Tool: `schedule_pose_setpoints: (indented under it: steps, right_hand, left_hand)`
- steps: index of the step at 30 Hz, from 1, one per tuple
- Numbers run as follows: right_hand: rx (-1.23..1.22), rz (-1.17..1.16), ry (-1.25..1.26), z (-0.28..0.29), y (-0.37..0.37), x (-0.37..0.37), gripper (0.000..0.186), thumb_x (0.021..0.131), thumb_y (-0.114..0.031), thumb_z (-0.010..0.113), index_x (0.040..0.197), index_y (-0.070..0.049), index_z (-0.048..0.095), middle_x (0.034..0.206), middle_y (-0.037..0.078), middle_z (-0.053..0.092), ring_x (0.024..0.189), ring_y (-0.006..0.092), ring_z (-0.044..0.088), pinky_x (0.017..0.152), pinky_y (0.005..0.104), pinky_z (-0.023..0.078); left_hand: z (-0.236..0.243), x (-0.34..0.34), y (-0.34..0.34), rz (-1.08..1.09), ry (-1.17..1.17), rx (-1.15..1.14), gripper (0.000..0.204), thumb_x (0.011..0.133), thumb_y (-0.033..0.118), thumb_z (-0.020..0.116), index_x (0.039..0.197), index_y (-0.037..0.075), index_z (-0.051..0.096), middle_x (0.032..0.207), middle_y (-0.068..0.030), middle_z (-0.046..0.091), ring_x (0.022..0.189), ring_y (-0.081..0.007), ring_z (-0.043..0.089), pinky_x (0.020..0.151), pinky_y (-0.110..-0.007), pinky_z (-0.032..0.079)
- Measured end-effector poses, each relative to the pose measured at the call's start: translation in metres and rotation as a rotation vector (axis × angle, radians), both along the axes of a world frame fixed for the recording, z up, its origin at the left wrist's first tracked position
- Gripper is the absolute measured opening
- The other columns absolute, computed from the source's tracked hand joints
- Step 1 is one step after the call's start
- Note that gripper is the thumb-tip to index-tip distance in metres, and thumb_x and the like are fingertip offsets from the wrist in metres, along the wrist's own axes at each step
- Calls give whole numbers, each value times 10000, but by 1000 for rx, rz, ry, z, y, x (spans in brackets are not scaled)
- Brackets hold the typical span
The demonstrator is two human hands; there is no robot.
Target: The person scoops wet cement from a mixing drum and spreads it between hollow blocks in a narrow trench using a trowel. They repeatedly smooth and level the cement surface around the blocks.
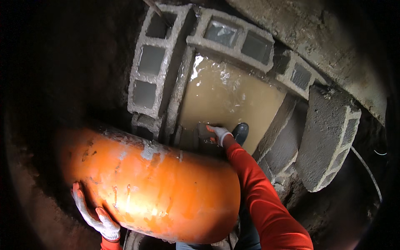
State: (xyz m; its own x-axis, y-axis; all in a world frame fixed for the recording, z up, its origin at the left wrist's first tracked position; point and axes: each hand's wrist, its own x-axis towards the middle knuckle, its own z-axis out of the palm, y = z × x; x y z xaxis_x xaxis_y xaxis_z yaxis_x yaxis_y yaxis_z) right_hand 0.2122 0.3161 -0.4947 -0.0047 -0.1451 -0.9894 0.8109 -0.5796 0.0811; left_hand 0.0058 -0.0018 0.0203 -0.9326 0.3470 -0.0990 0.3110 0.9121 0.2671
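A large orange pipe [166, 187], smeared with mud and grey mortar, lies across the lower left. Against its near left side rests my left hand [98, 218], in a white and orange work glove with the fingers spread. Beyond the pipe, my right hand [218, 133], gloved alike, reaches down to the muddy water [231, 100]. Its fingers close on the edge of a dark grey block piece [204, 134] at the waterline. How much of that piece lies under water is hidden. My dark boot [241, 132] stands beside the right hand.
Hollow concrete blocks frame the water: a left block [162, 83], a far block [233, 52], and a tilted block [323, 141] at the right. Behind them runs a rough concrete ledge [321, 37]. A rope [368, 171] hangs at the far right.
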Motion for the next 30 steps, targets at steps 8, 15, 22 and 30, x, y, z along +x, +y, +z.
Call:
schedule_pose_setpoints:
  steps: [8, 15, 22, 30]
  right_hand:
    - [41, -47, 175, 195, 75, -12, 921, 958, -311, 874, 1688, -60, 372, 1493, 40, 657, 1294, 119, 638, 941, 371, 578]
    - [361, -7, 858, 511, 147, -148, 918, 865, -102, 892, 1618, 99, 409, 1478, 158, 641, 1320, 221, 651, 1069, 338, 548]
    - [377, 366, 1507, 858, 0, -360, 1021, 662, -278, 1001, 1511, 93, 573, 1463, 125, 667, 1342, 207, 620, 1164, 371, 476]
    - [1057, 791, 2203, 996, 12, -425, 440, 1032, -266, 745, 1397, -33, 667, 1239, 99, 734, 1111, 189, 714, 924, 323, 585]
  left_hand:
    - [10, -9, -13, -62, 67, -17, 633, 1000, 328, 647, 1513, -32, 559, 1543, -263, 574, 1464, -460, 511, 1275, -609, 326]
    - [-6, -18, 4, -14, 114, 131, 640, 893, 340, 727, 1452, 37, 652, 1512, -200, 634, 1447, -427, 556, 1275, -588, 360]
    - [-4, 19, -46, 56, -54, 28, 648, 969, 404, 665, 1495, 28, 631, 1562, -186, 613, 1521, -380, 501, 1286, -562, 350]
    - [-19, -15, 12, 55, 119, 159, 687, 929, 368, 688, 1522, 33, 594, 1557, -212, 596, 1515, -396, 497, 1305, -563, 329]
